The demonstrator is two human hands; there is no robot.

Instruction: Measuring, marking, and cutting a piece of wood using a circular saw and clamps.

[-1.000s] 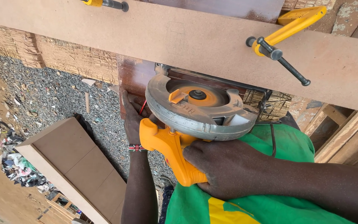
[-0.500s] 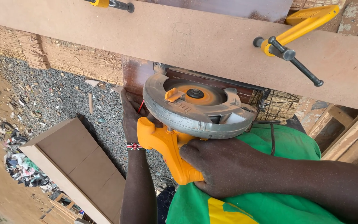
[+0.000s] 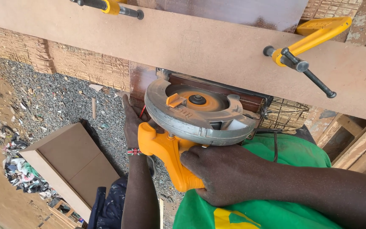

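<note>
Head cam, close, steeply downward

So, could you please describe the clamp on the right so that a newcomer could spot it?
Find the long pale board crossing the top. Right of the circular saw, a yellow bar clamp grips it; unlike the top-left clamp, its dark screw handle slants down over the board's face.

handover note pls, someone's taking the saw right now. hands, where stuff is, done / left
Right hand: wrapped around the orange handle of the circular saw.
Left hand: under the saw's front, against the dark workpiece; fingers mostly hidden.
Saw sits at the near edge of the long board, blade guard up against it.
Two yellow clamps sit on the board.
Done: board clamped, saw in position.
Left: no cut line visible from here; can't tell how far the cut has got.
</note>
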